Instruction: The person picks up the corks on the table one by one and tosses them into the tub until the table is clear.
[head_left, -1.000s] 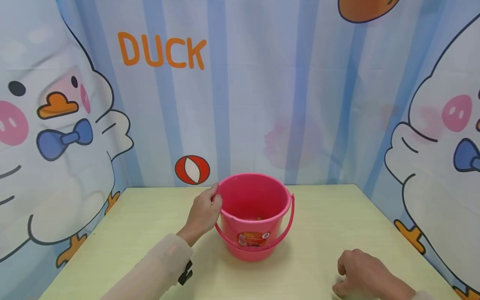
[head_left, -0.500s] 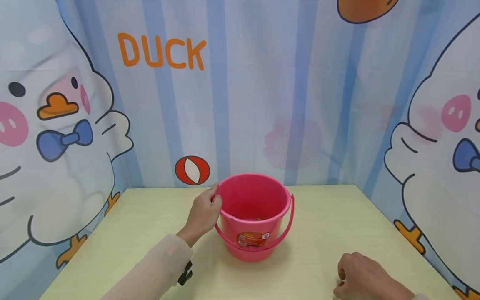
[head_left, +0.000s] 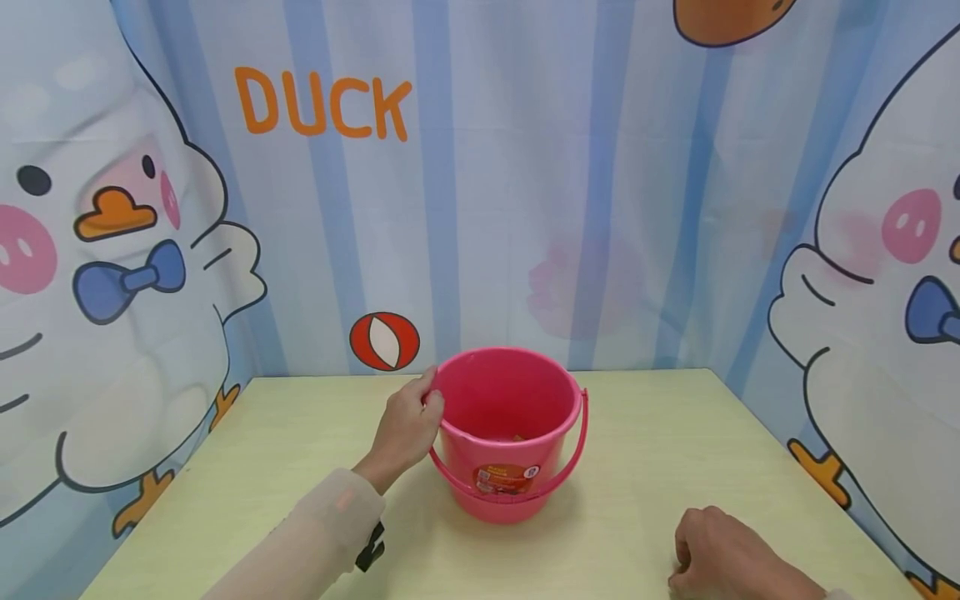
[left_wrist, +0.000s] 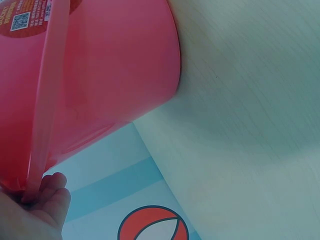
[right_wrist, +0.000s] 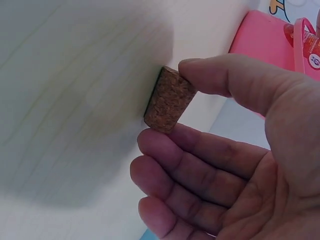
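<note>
A pink plastic bucket [head_left: 540, 454] stands upright in the middle of the table. My left hand [head_left: 407, 425] grips its rim on the left side, thumb over the edge and fingers outside. In the left wrist view, the fingertips [left_wrist: 59, 192] show behind the bucket wall. Low to the table at the near right is my right hand [head_left: 727, 554]. In the right wrist view, it pinches a short tapered cork stopper [right_wrist: 171, 100] between thumb and fingertips, close to the tabletop. The head view hides that cork behind the hand.
The bucket's handle [head_left: 577, 450] hangs down across its front, over a red label [head_left: 502, 478]. Something small and tan [head_left: 517, 437] lies inside at the bottom. A striped duck-print curtain [head_left: 510, 208] surrounds the pale table [head_left: 637, 467] at the back and sides.
My right hand has lowered slightly at the near right, with its thumb drawn a little under. The left hand and the bucket have stayed in place.
</note>
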